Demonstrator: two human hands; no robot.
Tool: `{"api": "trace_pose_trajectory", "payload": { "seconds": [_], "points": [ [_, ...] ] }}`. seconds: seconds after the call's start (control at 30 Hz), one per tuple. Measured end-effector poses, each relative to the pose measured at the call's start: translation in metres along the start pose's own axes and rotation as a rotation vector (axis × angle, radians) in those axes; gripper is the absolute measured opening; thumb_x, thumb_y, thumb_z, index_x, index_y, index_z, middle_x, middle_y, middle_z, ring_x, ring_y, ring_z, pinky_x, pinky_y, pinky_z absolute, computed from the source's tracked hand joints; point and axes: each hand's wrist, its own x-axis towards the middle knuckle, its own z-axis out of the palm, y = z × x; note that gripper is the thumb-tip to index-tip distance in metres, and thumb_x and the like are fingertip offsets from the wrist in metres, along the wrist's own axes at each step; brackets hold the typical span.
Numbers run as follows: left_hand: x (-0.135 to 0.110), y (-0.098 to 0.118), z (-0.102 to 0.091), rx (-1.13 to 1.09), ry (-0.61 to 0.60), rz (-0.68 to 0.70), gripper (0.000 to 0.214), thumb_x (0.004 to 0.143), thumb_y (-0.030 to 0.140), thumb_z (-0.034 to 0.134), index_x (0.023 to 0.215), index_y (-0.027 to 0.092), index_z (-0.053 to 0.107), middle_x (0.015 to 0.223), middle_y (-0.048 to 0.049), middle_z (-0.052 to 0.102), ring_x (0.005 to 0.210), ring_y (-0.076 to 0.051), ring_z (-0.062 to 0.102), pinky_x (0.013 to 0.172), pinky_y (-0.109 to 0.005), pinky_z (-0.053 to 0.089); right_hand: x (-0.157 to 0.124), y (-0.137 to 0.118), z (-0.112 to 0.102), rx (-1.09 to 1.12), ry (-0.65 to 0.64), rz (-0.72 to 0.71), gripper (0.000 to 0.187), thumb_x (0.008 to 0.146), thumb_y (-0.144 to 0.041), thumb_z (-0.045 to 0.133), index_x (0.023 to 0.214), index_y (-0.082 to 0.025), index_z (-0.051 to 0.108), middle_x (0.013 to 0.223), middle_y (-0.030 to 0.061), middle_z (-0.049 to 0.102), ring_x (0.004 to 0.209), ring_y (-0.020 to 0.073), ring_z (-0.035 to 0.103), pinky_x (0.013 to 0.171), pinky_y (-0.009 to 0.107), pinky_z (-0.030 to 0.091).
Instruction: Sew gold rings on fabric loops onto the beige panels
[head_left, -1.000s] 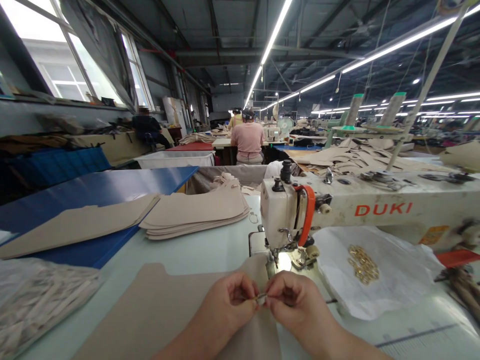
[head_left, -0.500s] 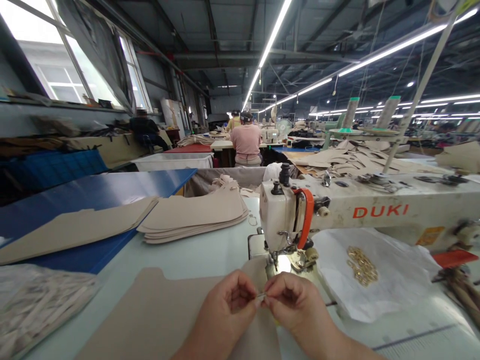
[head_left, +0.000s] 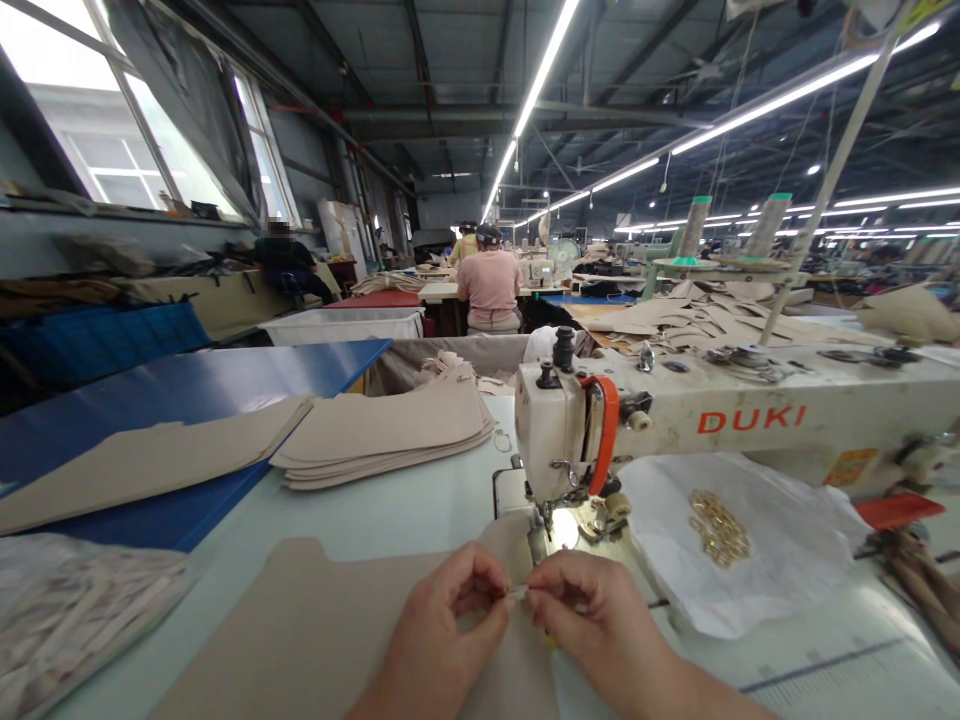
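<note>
In front of the sewing machine's needle area, my left hand [head_left: 452,622] and my right hand [head_left: 602,612] meet, thumbs and forefingers pinched. Between the fingertips is a small pale strip [head_left: 517,592], mostly hidden; its exact kind I cannot make out. Beneath my hands lies a large beige panel [head_left: 330,610], its narrower part reaching toward the needle. The white sewing machine [head_left: 559,430] has its lamp lit. To the right, several gold-coloured metal rings [head_left: 718,528] lie on a white plastic bag [head_left: 787,545].
Stacked beige panels [head_left: 390,430] lie behind the flat panel, with more on a blue board [head_left: 315,365] at left. A clear bag of pale strips [head_left: 82,610] sits near left. Farther off, a person in pink [head_left: 489,285] sits with their back to me.
My fingertips have drawn slightly apart, so more of the pale strip shows between them. The view has shifted a little; the panel stays in place.
</note>
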Motion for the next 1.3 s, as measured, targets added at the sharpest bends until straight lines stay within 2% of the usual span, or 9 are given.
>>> {"api": "trace_pose_trajectory", "payload": {
  "seconds": [0.1, 0.17, 0.27, 0.4, 0.57, 0.7, 0.83, 1.1, 1.3],
  "points": [
    [0.000, 0.000, -0.003, 0.090, -0.043, 0.045, 0.009, 0.081, 0.026, 0.053, 0.080, 0.020, 0.059, 0.076, -0.0017, 0.067, 0.075, -0.018, 0.066, 0.071, -0.027, 0.054, 0.000, 0.001, -0.001, -0.051, 0.006, -0.017, 0.013, 0.074, -0.017, 0.051, 0.065, -0.016, 0.061, 0.058, -0.0019, 0.053, 0.055, 0.0112, 0.046, 0.051, 0.021, 0.033],
    [0.002, -0.006, -0.005, 0.235, 0.007, 0.102, 0.020, 0.088, 0.031, 0.046, 0.095, 0.020, 0.060, 0.094, -0.0066, 0.069, 0.092, -0.022, 0.066, 0.084, -0.035, 0.053, 0.002, 0.001, -0.002, 0.012, 0.001, 0.036, 0.012, 0.072, -0.018, 0.051, 0.064, -0.016, 0.060, 0.056, -0.0024, 0.054, 0.052, 0.0110, 0.046, 0.050, 0.021, 0.034],
    [0.005, -0.020, -0.005, 0.535, 0.087, 0.207, 0.027, 0.086, 0.025, 0.044, 0.106, 0.018, 0.060, 0.112, -0.0123, 0.065, 0.108, -0.028, 0.060, 0.096, -0.048, 0.047, 0.005, 0.001, -0.004, 0.084, 0.008, 0.176, 0.008, 0.070, -0.016, 0.053, 0.065, -0.017, 0.059, 0.053, -0.0035, 0.056, 0.050, 0.0110, 0.051, 0.049, 0.020, 0.036],
    [0.001, -0.037, -0.002, 0.807, 0.035, 0.324, 0.030, 0.083, 0.017, 0.044, 0.107, 0.018, 0.062, 0.111, -0.0112, 0.066, 0.107, -0.027, 0.060, 0.095, -0.048, 0.049, 0.013, -0.001, -0.007, 0.081, -0.012, 0.341, 0.009, 0.068, -0.012, 0.055, 0.062, -0.017, 0.058, 0.048, -0.0059, 0.055, 0.046, 0.0100, 0.054, 0.047, 0.018, 0.038],
    [-0.019, -0.047, 0.000, 0.982, 0.132, 0.424, 0.032, 0.087, 0.024, 0.044, 0.114, 0.016, 0.058, 0.111, -0.0119, 0.067, 0.103, -0.028, 0.063, 0.089, -0.046, 0.054, 0.025, -0.002, -0.009, 0.092, -0.077, 0.428, 0.011, 0.067, -0.011, 0.058, 0.057, -0.017, 0.057, 0.047, -0.0059, 0.058, 0.039, 0.0084, 0.053, 0.041, 0.016, 0.037],
    [-0.026, -0.048, -0.001, 0.995, 0.175, 0.499, 0.031, 0.087, 0.024, 0.044, 0.115, 0.017, 0.055, 0.108, -0.0108, 0.068, 0.099, -0.028, 0.065, 0.084, -0.044, 0.056, 0.033, -0.002, -0.008, 0.083, -0.122, 0.460, 0.016, 0.066, -0.008, 0.058, 0.052, -0.018, 0.056, 0.044, -0.0063, 0.057, 0.035, 0.0066, 0.052, 0.036, 0.014, 0.035],
    [-0.021, -0.034, 0.001, 0.895, 0.176, 0.515, 0.028, 0.087, 0.020, 0.044, 0.112, 0.017, 0.056, 0.103, -0.0100, 0.068, 0.095, -0.026, 0.066, 0.082, -0.043, 0.057, 0.040, -0.004, -0.009, 0.065, -0.188, 0.493, 0.020, 0.064, -0.006, 0.056, 0.048, -0.017, 0.056, 0.038, -0.0067, 0.054, 0.030, 0.0060, 0.049, 0.031, 0.012, 0.033],
    [0.005, -0.009, 0.011, 0.761, -0.020, 0.598, 0.027, 0.087, 0.009, 0.039, 0.078, 0.019, 0.063, 0.080, -0.0059, 0.067, 0.076, -0.021, 0.065, 0.070, -0.034, 0.058, 0.046, -0.008, -0.013, 0.049, -0.242, 0.513, 0.023, 0.065, -0.007, 0.057, 0.044, -0.017, 0.053, 0.040, -0.0042, 0.056, 0.031, 0.0074, 0.051, 0.034, 0.014, 0.040],
    [0.012, -0.012, 0.015, 0.780, 0.003, 0.620, 0.024, 0.082, 0.007, 0.042, 0.071, 0.019, 0.060, 0.073, -0.0049, 0.064, 0.071, -0.020, 0.063, 0.066, -0.032, 0.056, 0.050, -0.005, -0.012, 0.048, -0.233, 0.486, 0.022, 0.064, -0.006, 0.058, 0.046, -0.018, 0.053, 0.038, -0.0046, 0.054, 0.030, 0.0096, 0.051, 0.035, 0.017, 0.042]
  ]
}}
